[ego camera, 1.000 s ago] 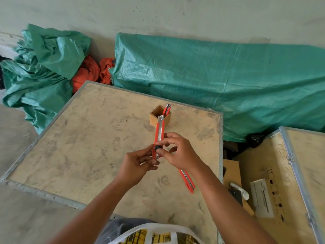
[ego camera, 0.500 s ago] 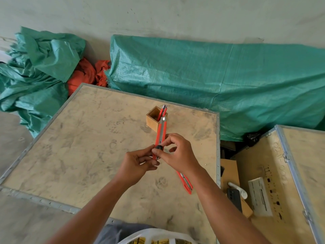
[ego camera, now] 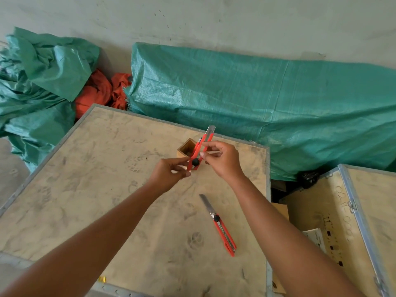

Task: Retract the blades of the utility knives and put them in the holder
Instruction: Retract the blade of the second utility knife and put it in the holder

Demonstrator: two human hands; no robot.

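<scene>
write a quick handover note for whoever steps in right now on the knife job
Left hand: pinches the lower end of the held knife.
Right hand: grips its body; a short length of blade shows at the tip.
Holder: on the crate top, just behind the held knife; another red knife seems to stand in it.
Second knife: flat on the crate top, blade extended.
Left: retract both blades, drop both knives in the holder.

We see our left hand (ego camera: 169, 174) and right hand (ego camera: 222, 160) bare, both forearms uncovered to the frame's edge; any sleeves seemingly lie out of view.
</scene>
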